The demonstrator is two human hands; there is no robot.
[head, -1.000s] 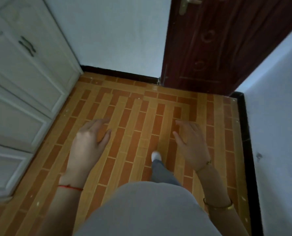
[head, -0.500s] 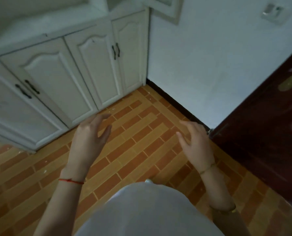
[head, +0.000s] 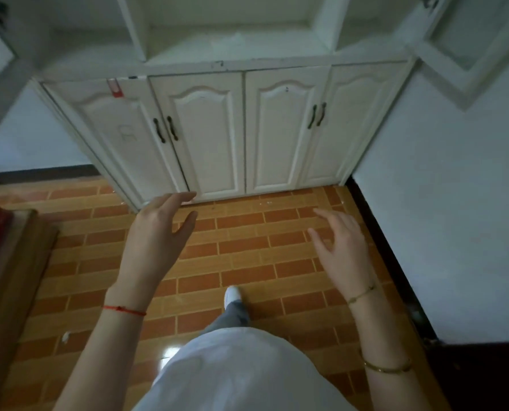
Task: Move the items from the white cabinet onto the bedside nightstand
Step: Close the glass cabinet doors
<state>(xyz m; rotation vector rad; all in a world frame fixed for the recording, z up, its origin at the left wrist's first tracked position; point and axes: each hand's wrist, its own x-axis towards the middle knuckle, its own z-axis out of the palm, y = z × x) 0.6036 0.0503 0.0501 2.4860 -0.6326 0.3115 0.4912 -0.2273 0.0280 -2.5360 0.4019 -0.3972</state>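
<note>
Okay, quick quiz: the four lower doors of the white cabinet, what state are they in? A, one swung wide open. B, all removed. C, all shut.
C: all four panelled lower doors of the white wooden cabinet sit flush and shut, dark handles untouched, both hands held apart from them.

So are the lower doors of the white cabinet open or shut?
Shut: all four lower doors sit flush in the white cabinet, handles untouched.

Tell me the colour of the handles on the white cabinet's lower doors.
Dark, near black: the curved metal handles on the white wooden cabinet, clearest in the head view.
</note>
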